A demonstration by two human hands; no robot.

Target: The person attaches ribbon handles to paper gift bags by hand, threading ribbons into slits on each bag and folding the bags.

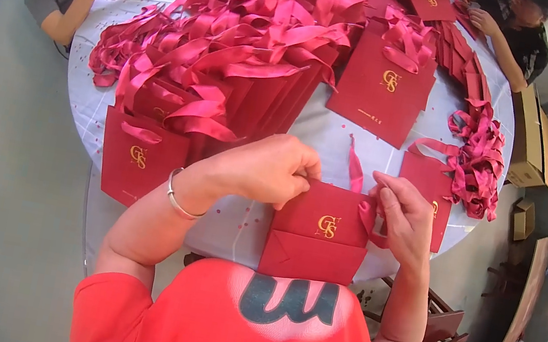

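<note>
A red paper gift bag (301,222) with a gold emblem lies at the table's near edge, its bottom panel folded up flat against its front. My left hand (274,169) is closed at the bag's upper left corner, fingers bent over the top edge. At the upper right corner my right hand (404,216) pinches a pink ribbon (368,224), which hangs down beside the bag. Another strip of pink ribbon (356,165) rises behind the top edge between my hands. The fingertips of both hands are partly hidden.
Ribboned red bags (142,161) stand packed at the left under a mass of pink ribbons (238,40). More bags (382,87) lie ahead, and a ribbon pile (479,163) sits at the right rim. Two people work across the round table (310,130). Cardboard boxes (530,139) stand beyond it.
</note>
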